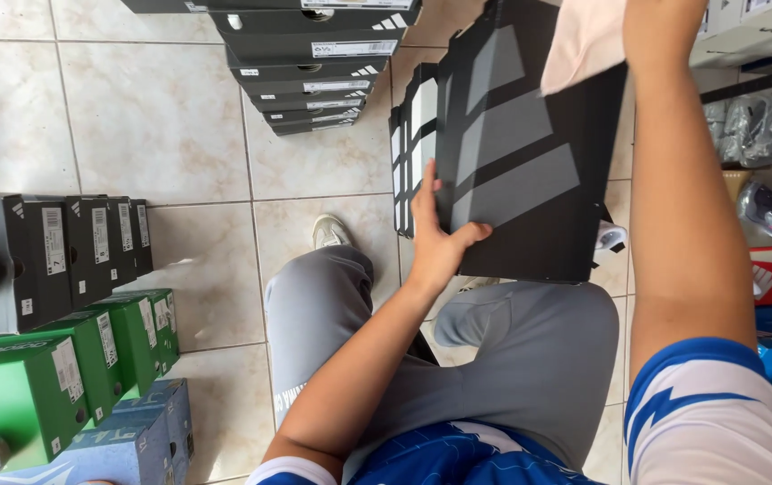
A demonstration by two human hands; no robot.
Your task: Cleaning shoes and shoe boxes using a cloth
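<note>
Gripping the black shoebox lid (516,162) at its near edge with left hand (435,238), fingers closed around. Probably light, stiff cardboard. Beyond the grip, right hand (660,22) pinching pale tissue paper (584,40); closure unclear.

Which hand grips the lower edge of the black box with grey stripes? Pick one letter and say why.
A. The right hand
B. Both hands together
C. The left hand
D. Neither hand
C. The left hand clasps the lower left edge of the black box, thumb on its striped face, while the right hand is up at the top edge of the picture by a pale cloth.
</note>
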